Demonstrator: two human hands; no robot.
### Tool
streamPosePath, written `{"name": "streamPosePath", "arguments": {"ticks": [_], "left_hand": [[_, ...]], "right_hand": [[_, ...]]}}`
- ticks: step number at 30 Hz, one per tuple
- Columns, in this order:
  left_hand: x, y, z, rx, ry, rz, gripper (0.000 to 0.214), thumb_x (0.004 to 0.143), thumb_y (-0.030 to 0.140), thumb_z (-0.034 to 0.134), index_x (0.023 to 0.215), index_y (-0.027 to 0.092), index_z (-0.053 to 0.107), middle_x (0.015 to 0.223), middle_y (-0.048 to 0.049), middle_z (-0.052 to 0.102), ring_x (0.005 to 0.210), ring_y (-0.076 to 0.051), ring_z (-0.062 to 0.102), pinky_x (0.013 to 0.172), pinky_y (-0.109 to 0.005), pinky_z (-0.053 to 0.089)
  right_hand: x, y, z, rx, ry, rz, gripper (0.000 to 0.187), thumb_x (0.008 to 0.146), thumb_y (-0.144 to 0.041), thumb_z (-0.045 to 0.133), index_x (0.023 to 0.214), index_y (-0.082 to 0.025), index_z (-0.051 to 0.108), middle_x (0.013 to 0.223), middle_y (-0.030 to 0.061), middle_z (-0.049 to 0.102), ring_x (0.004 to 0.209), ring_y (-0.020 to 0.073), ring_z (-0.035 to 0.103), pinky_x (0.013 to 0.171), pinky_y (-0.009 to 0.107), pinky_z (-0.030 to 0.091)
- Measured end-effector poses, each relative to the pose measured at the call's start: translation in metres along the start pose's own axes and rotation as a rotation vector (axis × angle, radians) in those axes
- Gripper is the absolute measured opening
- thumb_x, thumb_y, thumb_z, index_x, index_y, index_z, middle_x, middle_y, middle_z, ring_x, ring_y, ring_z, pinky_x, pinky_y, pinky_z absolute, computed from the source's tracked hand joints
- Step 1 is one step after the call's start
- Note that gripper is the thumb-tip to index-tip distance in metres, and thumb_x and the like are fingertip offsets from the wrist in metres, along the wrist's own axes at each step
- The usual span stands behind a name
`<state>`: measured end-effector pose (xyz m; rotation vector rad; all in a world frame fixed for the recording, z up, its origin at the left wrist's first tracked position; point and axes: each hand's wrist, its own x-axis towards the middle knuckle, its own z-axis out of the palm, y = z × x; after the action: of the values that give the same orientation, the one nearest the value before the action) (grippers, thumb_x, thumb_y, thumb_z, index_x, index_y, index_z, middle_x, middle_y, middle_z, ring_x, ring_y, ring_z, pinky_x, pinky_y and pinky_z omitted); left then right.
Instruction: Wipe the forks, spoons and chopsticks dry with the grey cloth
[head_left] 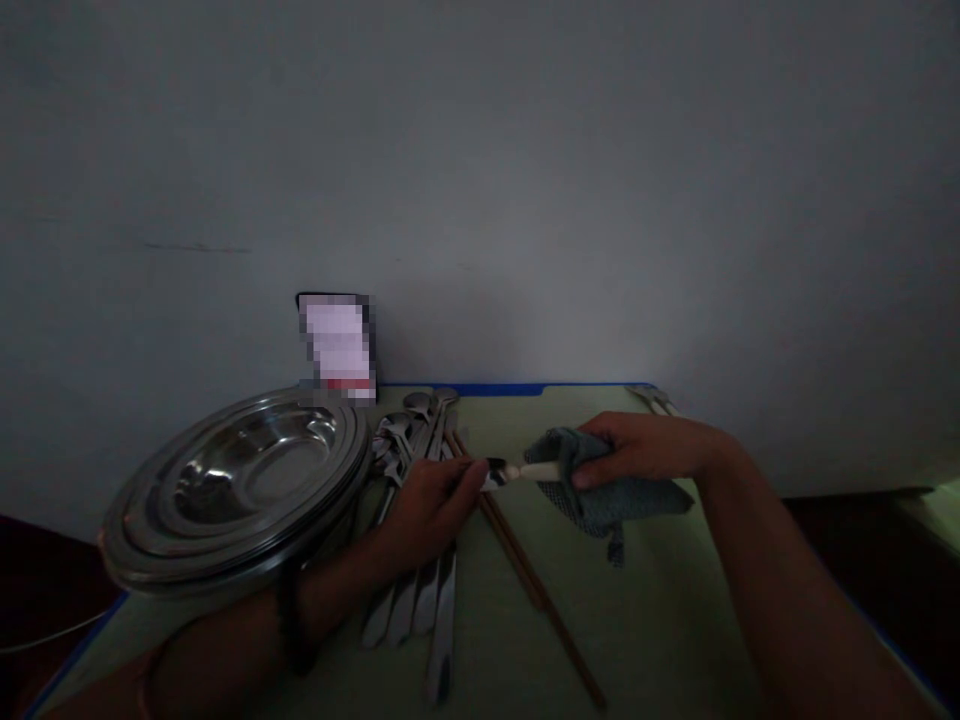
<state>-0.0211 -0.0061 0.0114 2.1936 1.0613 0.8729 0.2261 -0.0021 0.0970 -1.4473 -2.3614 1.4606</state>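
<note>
A metal utensil with a pale handle (540, 470) is held level between my two hands above the table. My left hand (435, 508) is closed on its shiny metal end, and the fingers hide what shape that end has. Around the far end of the handle, my right hand (630, 448) grips a grey-green checked cloth (637, 503), whose corners hang down. Beneath and beside my left hand lie several metal spoons (401, 425), their handles pointing toward me. A pair of brown chopsticks (525, 560) lies slantwise under the utensil.
A stack of round steel dishes (142, 540) stands at the left of the pale green table (660, 640). Behind it, a device with a blurred screen (339, 340) leans on the wall (525, 200). Fork-like utensils (654, 398) lie at the back right corner.
</note>
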Motion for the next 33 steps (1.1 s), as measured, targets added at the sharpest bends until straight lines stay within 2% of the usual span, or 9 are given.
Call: {"name": "streamPosePath", "arguments": {"ticks": [4, 8, 15, 20, 25, 27, 29, 31, 33], "left_hand": [[0.000, 0.001, -0.001, -0.016, -0.050, 0.042, 0.041, 0.089, 0.033, 0.034, 0.053, 0.016, 0.045, 0.045, 0.0068, 0.034, 0.041, -0.007, 0.036, 0.040, -0.017, 0.025], [-0.001, 0.003, -0.002, 0.010, -0.089, 0.095, 0.037, 0.088, 0.030, 0.037, 0.056, 0.015, 0.050, 0.047, 0.0071, 0.034, 0.041, -0.006, 0.035, 0.041, -0.017, 0.025], [0.001, 0.008, -0.005, 0.013, -0.155, 0.147, 0.032, 0.088, 0.027, 0.037, 0.072, 0.015, 0.062, 0.059, 0.0009, 0.054, 0.056, -0.011, 0.051, 0.054, -0.021, 0.037], [0.001, 0.005, -0.005, -0.029, -0.086, 0.075, 0.035, 0.089, 0.029, 0.037, 0.064, 0.016, 0.057, 0.054, 0.0037, 0.049, 0.050, -0.009, 0.047, 0.049, -0.019, 0.035], [0.000, 0.001, -0.005, -0.052, -0.074, 0.052, 0.039, 0.089, 0.032, 0.036, 0.058, 0.016, 0.052, 0.047, 0.0060, 0.041, 0.045, -0.008, 0.041, 0.044, -0.018, 0.030], [-0.001, 0.001, -0.004, -0.048, -0.116, 0.057, 0.036, 0.089, 0.032, 0.037, 0.063, 0.015, 0.056, 0.050, 0.0054, 0.045, 0.047, -0.008, 0.043, 0.046, -0.019, 0.032], [-0.002, -0.001, -0.003, -0.069, -0.128, 0.061, 0.026, 0.087, 0.031, 0.041, 0.077, 0.015, 0.059, 0.059, 0.0035, 0.054, 0.054, -0.010, 0.050, 0.051, -0.020, 0.038], [-0.003, -0.003, -0.001, -0.156, -0.093, 0.072, 0.017, 0.086, 0.028, 0.045, 0.096, 0.017, 0.053, 0.077, 0.0000, 0.061, 0.067, -0.012, 0.057, 0.058, -0.021, 0.044], [-0.004, -0.005, 0.001, -0.257, -0.055, 0.098, 0.027, 0.083, 0.025, 0.051, 0.109, 0.019, 0.044, 0.096, -0.0038, 0.061, 0.083, -0.014, 0.059, 0.067, -0.024, 0.048]], "right_hand": [[-0.005, -0.008, 0.000, -0.036, -0.022, 0.019, 0.038, 0.072, -0.047, 0.058, 0.090, -0.014, 0.063, 0.079, 0.0032, 0.064, 0.067, 0.0133, 0.057, 0.057, 0.022, 0.042], [0.005, -0.020, 0.009, -0.149, -0.032, -0.003, 0.033, 0.074, -0.046, 0.055, 0.083, -0.015, 0.063, 0.071, 0.0002, 0.060, 0.063, 0.0115, 0.052, 0.054, 0.021, 0.038], [0.021, -0.030, 0.023, -0.245, -0.089, -0.032, 0.035, 0.076, -0.047, 0.050, 0.072, -0.014, 0.060, 0.060, -0.0025, 0.049, 0.054, 0.0086, 0.043, 0.048, 0.020, 0.033], [0.013, -0.023, 0.015, -0.171, -0.078, -0.043, 0.036, 0.077, -0.049, 0.050, 0.078, -0.014, 0.060, 0.066, -0.0012, 0.054, 0.057, 0.0091, 0.047, 0.050, 0.019, 0.036], [-0.007, -0.011, 0.000, -0.017, 0.024, 0.040, 0.042, 0.073, -0.053, 0.055, 0.092, -0.016, 0.062, 0.082, 0.0028, 0.063, 0.067, 0.0127, 0.056, 0.057, 0.022, 0.044], [-0.013, -0.009, -0.003, 0.021, 0.047, 0.069, 0.044, 0.071, -0.053, 0.057, 0.094, -0.016, 0.062, 0.084, 0.0036, 0.064, 0.068, 0.0135, 0.058, 0.058, 0.023, 0.046], [-0.015, -0.008, -0.003, 0.035, 0.058, 0.087, 0.044, 0.071, -0.053, 0.057, 0.093, -0.016, 0.062, 0.082, 0.0033, 0.064, 0.066, 0.0132, 0.058, 0.057, 0.023, 0.047], [-0.016, -0.008, -0.003, 0.031, 0.080, 0.086, 0.042, 0.072, -0.053, 0.056, 0.089, -0.016, 0.063, 0.077, 0.0024, 0.063, 0.062, 0.0120, 0.056, 0.053, 0.022, 0.045], [-0.016, -0.007, -0.002, 0.012, 0.140, 0.073, 0.039, 0.073, -0.052, 0.056, 0.083, -0.015, 0.064, 0.072, 0.0015, 0.062, 0.059, 0.0109, 0.054, 0.049, 0.020, 0.042]]}}
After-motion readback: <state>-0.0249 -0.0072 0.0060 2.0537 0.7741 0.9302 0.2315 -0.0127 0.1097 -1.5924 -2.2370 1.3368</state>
